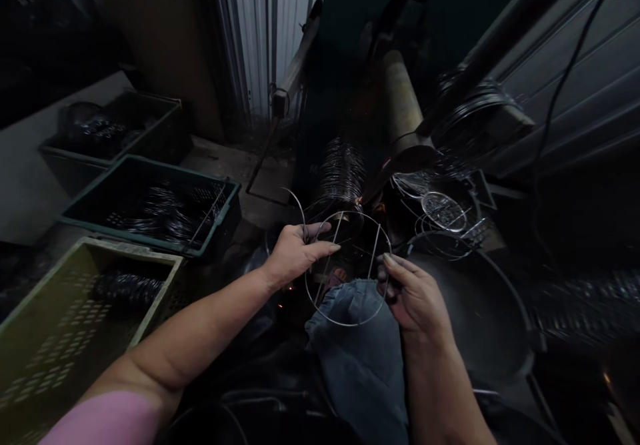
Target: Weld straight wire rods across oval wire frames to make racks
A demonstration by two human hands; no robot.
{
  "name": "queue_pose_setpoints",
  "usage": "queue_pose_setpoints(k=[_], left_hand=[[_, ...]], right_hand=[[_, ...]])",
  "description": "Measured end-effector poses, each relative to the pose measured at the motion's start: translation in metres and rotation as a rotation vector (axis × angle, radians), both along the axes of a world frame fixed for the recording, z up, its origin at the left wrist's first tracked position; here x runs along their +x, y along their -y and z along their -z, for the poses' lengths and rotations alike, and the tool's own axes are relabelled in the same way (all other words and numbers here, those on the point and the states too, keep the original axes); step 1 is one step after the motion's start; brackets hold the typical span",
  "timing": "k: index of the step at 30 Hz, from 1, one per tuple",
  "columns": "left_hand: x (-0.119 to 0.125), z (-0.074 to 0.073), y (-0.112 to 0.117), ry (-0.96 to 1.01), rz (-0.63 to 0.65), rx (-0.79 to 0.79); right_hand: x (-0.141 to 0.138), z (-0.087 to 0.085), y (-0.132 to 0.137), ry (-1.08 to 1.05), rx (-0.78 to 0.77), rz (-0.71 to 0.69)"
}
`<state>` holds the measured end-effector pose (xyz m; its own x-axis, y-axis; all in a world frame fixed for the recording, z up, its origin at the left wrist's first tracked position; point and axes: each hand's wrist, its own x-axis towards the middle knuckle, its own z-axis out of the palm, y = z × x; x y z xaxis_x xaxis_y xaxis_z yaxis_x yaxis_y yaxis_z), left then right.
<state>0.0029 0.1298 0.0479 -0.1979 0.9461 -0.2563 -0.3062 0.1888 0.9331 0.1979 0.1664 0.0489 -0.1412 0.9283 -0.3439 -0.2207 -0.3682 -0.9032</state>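
Observation:
A round wire ring (353, 325) with two straight cross bars is upright above my lap. My right hand (413, 291) pinches its right edge between thumb and fingers. At the ring's left side is my left hand (300, 253), its thumb and forefinger pointing toward the ring. A curved wire (299, 203) sticks up out of the left hand; its lower part is hidden by the fingers. Just beyond the hands stands a stack of dark wire rings (343, 171). Blue-grey cloth (360, 358) covers my leg beneath the ring.
On the left are a yellow crate (60, 338) and a green crate (145, 161) containing dark wire pieces. To the right, a wide round basin (475, 311) sits below bright wire rings (444, 211). A machine's thick cylinder (404, 98) rises ahead.

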Motion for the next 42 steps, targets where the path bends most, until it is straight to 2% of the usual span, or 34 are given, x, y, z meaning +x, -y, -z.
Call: queue_pose_setpoints(k=[7, 11, 15, 18, 24, 28, 36, 42], left_hand=[[0.009, -0.009, -0.017, -0.053, 0.034, 0.049], [0.012, -0.012, -0.026, -0.013, 0.068, 0.053], [0.014, -0.013, -0.028, -0.025, 0.041, 0.058], [0.014, -0.013, -0.029, -0.035, 0.027, 0.042], [0.007, -0.01, -0.031, 0.15, 0.069, -0.028], [0.001, -0.009, -0.028, 0.083, 0.062, -0.067], [0.007, -0.024, -0.028, 0.003, 0.059, -0.1], [0.012, -0.02, -0.031, 0.075, 0.027, -0.045]], right_hand=[[0.01, -0.01, -0.01, -0.014, 0.004, 0.037], [0.011, -0.016, -0.015, -0.022, 0.005, 0.039], [0.012, -0.02, -0.017, 0.004, -0.008, 0.045], [0.011, -0.019, -0.017, 0.02, -0.032, 0.062], [0.001, -0.009, -0.001, -0.013, 0.041, 0.12], [-0.002, -0.006, 0.008, -0.027, 0.068, 0.105], [0.005, -0.014, -0.006, -0.07, 0.014, 0.077], [0.008, -0.011, -0.008, -0.053, -0.021, 0.067]])
